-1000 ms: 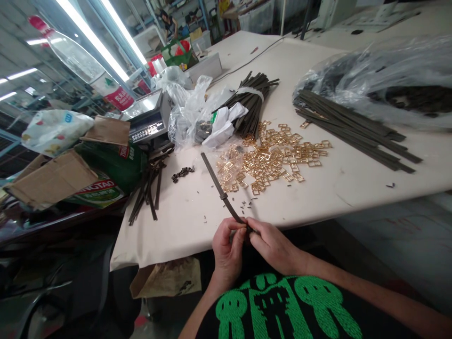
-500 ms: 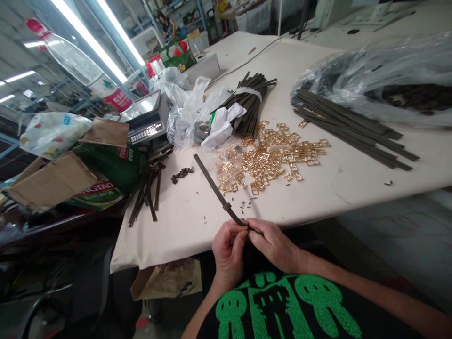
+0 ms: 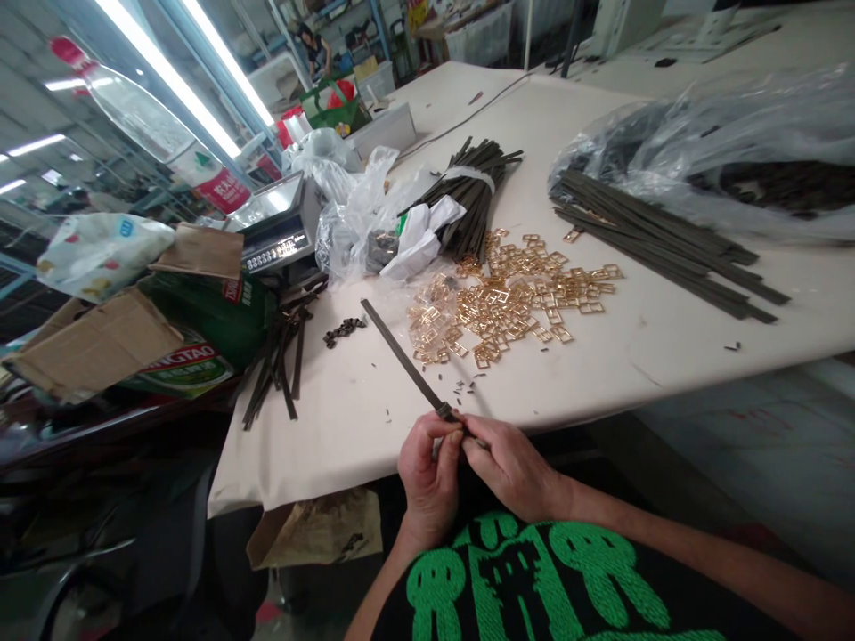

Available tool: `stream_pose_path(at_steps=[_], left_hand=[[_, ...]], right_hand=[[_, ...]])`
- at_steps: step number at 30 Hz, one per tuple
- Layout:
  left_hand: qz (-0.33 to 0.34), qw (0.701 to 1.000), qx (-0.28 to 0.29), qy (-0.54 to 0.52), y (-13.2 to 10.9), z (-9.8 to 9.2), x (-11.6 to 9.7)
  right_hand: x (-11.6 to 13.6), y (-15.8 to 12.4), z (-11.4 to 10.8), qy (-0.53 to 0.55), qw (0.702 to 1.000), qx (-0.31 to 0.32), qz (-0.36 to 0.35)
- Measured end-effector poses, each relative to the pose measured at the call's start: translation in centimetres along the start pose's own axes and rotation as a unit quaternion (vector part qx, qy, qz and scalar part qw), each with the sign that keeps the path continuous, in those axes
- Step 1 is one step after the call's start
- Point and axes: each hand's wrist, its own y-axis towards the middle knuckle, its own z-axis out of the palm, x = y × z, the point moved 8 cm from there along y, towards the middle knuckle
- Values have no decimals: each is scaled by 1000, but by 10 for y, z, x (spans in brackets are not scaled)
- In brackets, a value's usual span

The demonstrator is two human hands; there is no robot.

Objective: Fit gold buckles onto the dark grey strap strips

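Note:
A narrow dark olive strap (image 3: pixel 401 352) slants up and left from my fingers over the table's front edge. Around it sits a small loop (image 3: pixel 444 409) of matching colour, right by my fingertips. My left hand (image 3: pixel 428 472) pinches the strap between thumb and forefinger. Close against it, my right hand (image 3: pixel 514 467) grips the strap's near end, which is mostly covered by the fingers. Gold rectangular buckles (image 3: pixel 500 307) lie in a loose heap beyond the strap. To the left is a little pile of dark loops (image 3: pixel 344 331).
A tied bundle of straps (image 3: pixel 476 200) lies behind the buckles. More straps (image 3: pixel 668 240) rest at right beside a clear plastic bag (image 3: pixel 735 125) of dark pieces. Further straps (image 3: pixel 284 356) are at the left edge, near a scale (image 3: pixel 280 223) and a cardboard box (image 3: pixel 100 347).
The loop now sits closer to my fingertips, with less strap between it and my hands. The strap's far tip has shifted slightly left and down.

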Motion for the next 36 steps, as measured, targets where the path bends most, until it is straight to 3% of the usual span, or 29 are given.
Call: stream_pose_path(at_steps=[10,15,20,25,33,36], left_hand=[[1,1000,-11,-16,0,0,-2],[-48,994,-11,-92,-2,4,11],[-152,957,-65,-239,-5,2,30],[-262,914,-50,-305,-2,10,37],[-341,861,-30,-376,-7,17,42],[-346,856,-2,-383,-10,18,42]], right_hand=[[5,0,-3,16,999,-19,-27],[5,0,-7,16,999,-33,-35],[8,-4,-7,-6,999,-6,-47],[5,-4,-5,-23,999,13,-28],[3,-3,-2,-3,1000,30,5],[1,-4,0,19,999,43,19]])
